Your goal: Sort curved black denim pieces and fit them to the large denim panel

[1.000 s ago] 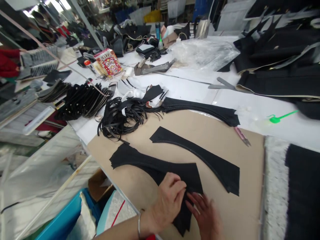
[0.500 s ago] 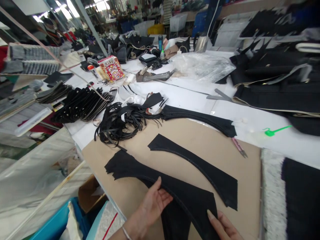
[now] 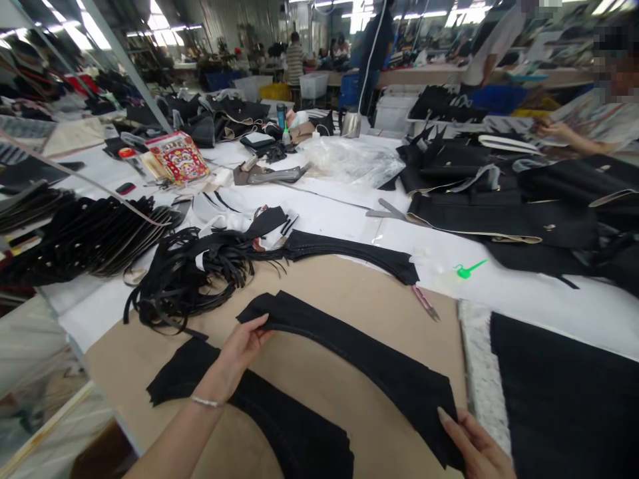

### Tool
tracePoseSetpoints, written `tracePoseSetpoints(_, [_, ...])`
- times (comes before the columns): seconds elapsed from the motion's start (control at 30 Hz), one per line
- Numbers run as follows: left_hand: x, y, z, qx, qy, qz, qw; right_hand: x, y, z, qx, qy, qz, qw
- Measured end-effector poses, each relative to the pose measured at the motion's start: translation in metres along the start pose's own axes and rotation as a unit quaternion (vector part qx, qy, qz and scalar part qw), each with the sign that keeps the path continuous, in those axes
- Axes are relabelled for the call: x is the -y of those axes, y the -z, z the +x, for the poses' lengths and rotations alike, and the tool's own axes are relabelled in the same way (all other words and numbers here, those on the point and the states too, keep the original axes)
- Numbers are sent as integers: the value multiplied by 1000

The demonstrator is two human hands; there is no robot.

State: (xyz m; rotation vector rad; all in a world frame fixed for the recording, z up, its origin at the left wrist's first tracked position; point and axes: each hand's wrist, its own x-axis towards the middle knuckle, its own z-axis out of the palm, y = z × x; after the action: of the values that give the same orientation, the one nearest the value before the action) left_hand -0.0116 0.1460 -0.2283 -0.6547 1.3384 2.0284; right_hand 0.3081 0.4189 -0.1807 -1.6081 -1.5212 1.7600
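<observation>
A curved black fabric piece (image 3: 349, 339) lies stretched between my hands over the brown sheet. My left hand (image 3: 249, 342) pinches its left end, thumb on top and fingers beneath the edge. At the right end, my right hand (image 3: 476, 442) grips the corner with the thumb above; its fingers are partly hidden. Nearer to me, below my left forearm, rests another stack of curved black pieces (image 3: 294, 419). Whether a second layer lies under the held piece, I cannot tell.
Behind lie a tangle of black strips (image 3: 174, 273), more curved black pieces (image 3: 349, 249), pink thread snips (image 3: 425, 304) and a green tool (image 3: 469, 269). A black panel (image 3: 564, 392) lies at right, black bag parts (image 3: 479, 213) beyond. A person's arm (image 3: 569, 136) shows far right.
Both hands have moved away from me with a black piece, to where the separate piece lay. My left hand has shifted to the left end. The view has swung right and up.
</observation>
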Motion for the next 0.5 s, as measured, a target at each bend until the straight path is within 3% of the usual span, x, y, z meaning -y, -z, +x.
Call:
tracePoseSetpoints(0.2, [10,-8,23,-31,-24,118,992,-16,-7,34,-13,120,-156,980])
tracePoseSetpoints(0.33, [9,-6,29,-52,-55,199,977,-27,-3,45,-67,130,-265,953])
tracePoseSetpoints(0.5, [10,-5,38,-54,-75,292,952,-25,-5,42,-67,138,-350,924])
